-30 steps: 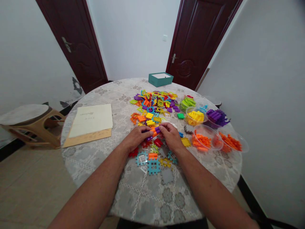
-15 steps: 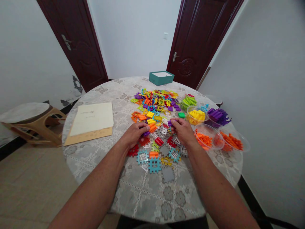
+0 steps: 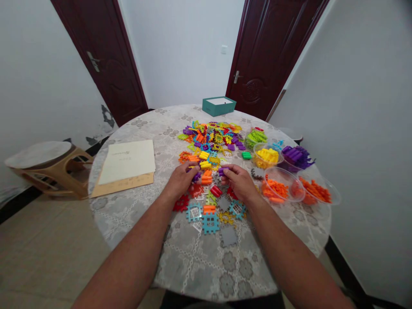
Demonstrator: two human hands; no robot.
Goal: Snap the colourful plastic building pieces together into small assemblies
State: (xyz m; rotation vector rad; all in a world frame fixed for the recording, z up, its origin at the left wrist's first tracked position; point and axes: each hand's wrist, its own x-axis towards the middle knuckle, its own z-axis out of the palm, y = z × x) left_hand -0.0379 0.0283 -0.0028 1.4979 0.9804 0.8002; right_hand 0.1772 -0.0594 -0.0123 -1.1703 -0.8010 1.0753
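My right hand [image 3: 240,180] pinches a purple plastic building block [image 3: 222,171] between thumb and fingers, just above the loose pieces. My left hand [image 3: 180,178] is closed at another purple block [image 3: 196,176], which shows at its fingertips and is partly hidden by them. Between the two hands lie orange ribbed blocks [image 3: 206,177], with yellow blocks [image 3: 205,165] just behind. A red block [image 3: 216,191], a grey square plate [image 3: 223,203] and blue square frames [image 3: 210,223] lie closer to me.
A mixed heap of coloured pieces [image 3: 214,135] spreads farther back. Clear bowls on the right hold green [image 3: 256,137], yellow [image 3: 267,157], purple [image 3: 294,156] and orange pieces [image 3: 275,189]. Paper sheets [image 3: 130,161] lie left; a teal box [image 3: 219,106] stands at the back.
My right hand has moved a little left and down with its purple block. My left hand has come off the orange blocks, which now lie between the hands.
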